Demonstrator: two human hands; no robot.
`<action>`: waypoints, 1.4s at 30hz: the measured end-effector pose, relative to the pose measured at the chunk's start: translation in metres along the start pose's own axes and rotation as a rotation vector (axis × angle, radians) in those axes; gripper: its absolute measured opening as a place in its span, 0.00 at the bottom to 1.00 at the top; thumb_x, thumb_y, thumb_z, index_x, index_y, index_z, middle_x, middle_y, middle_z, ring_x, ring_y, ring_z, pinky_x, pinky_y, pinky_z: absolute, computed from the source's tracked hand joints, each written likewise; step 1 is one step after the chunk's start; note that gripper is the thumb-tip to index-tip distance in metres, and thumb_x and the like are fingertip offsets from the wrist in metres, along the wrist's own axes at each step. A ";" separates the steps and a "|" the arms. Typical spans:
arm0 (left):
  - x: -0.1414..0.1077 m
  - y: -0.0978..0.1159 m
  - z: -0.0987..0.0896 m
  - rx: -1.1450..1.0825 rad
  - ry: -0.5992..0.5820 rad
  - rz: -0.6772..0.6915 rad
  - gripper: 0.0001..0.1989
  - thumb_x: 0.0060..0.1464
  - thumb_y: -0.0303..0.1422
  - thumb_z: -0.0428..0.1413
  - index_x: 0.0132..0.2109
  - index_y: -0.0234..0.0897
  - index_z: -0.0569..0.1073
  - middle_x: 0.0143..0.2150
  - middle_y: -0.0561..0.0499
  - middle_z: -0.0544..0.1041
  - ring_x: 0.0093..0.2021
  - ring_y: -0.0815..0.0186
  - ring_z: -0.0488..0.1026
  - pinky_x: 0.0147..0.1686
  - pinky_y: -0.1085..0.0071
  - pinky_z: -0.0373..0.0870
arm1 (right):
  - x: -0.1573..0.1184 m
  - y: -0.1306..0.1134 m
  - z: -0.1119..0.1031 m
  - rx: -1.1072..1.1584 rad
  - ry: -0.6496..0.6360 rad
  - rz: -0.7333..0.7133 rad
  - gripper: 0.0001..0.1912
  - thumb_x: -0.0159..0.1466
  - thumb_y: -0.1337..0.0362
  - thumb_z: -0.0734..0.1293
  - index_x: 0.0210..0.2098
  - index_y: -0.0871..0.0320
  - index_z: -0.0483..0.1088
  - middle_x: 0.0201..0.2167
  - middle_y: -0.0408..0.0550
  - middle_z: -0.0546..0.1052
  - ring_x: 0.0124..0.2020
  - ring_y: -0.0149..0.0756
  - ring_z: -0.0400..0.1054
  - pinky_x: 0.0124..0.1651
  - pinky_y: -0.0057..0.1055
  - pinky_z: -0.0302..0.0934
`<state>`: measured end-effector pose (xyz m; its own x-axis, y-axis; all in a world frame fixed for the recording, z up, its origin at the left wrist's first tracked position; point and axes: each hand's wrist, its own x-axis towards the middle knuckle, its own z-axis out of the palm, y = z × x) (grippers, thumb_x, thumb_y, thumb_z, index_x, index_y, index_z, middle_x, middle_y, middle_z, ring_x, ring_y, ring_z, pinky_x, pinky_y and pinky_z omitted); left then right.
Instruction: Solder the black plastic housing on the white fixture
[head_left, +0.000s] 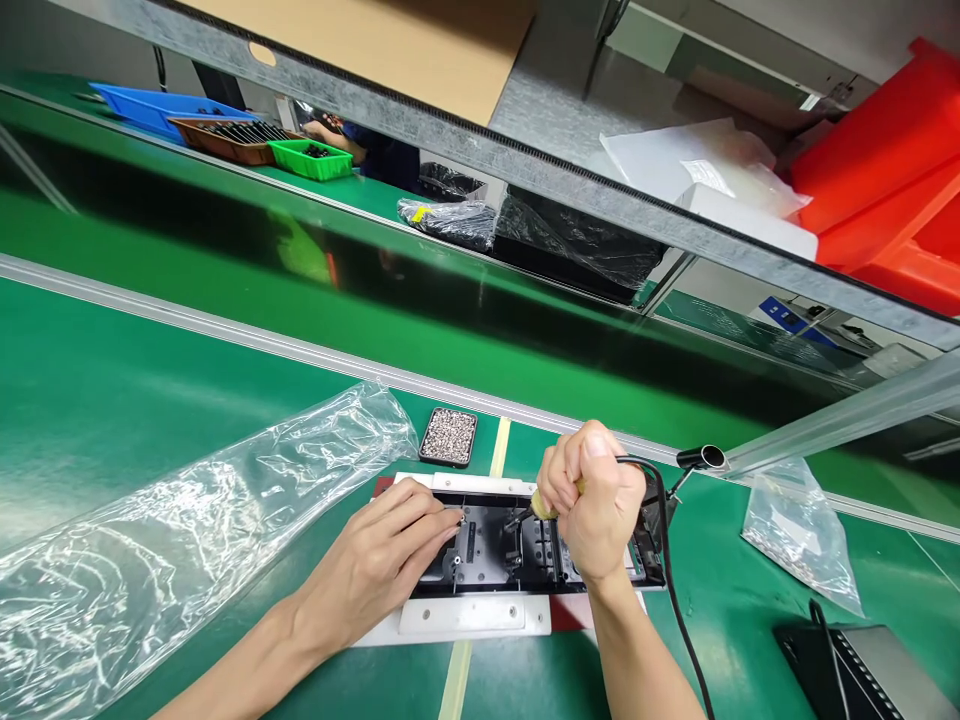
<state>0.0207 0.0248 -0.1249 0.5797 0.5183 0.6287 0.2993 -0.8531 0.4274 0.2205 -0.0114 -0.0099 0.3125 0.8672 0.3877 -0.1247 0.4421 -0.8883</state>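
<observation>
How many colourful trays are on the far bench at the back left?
3: blue tray farthest left, brown tray in the middle, green tray on the right. More may hide behind the shelf.

Green workbench (112,370), taped.
Clear plastic sleeve (225,520); black tray (444,463), filled; white fixture (472,615); small clear bag (806,530); black device (802,650).

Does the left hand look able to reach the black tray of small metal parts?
Probably yes: the black tray sits close by, uncovered, with only an edge of the white fixture between it and the left hand.
</observation>
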 end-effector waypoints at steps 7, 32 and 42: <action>0.003 0.003 -0.002 -0.018 0.020 0.009 0.16 0.59 0.20 0.58 0.52 0.39 0.76 0.44 0.54 0.75 0.47 0.76 0.66 0.51 0.74 0.65 | -0.003 0.003 0.003 0.024 0.010 -0.005 0.24 0.74 0.57 0.61 0.24 0.59 0.53 0.16 0.39 0.52 0.16 0.23 0.48 0.16 0.20 0.46; 0.007 0.006 -0.007 -0.019 -0.004 0.005 0.16 0.57 0.19 0.60 0.51 0.37 0.76 0.45 0.54 0.76 0.47 0.77 0.67 0.52 0.75 0.67 | -0.003 0.005 0.002 0.032 -0.020 -0.024 0.24 0.74 0.57 0.62 0.24 0.59 0.52 0.17 0.38 0.53 0.17 0.21 0.48 0.18 0.19 0.47; 0.008 0.005 -0.006 -0.001 -0.021 0.009 0.17 0.57 0.20 0.60 0.53 0.37 0.76 0.45 0.54 0.76 0.48 0.77 0.68 0.52 0.75 0.68 | -0.005 0.007 0.001 0.081 -0.044 -0.011 0.23 0.74 0.59 0.62 0.25 0.59 0.53 0.17 0.37 0.53 0.18 0.20 0.46 0.19 0.19 0.44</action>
<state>0.0218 0.0252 -0.1138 0.5983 0.5091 0.6188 0.2930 -0.8578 0.4224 0.2172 -0.0124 -0.0174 0.2732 0.8706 0.4092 -0.1979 0.4672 -0.8617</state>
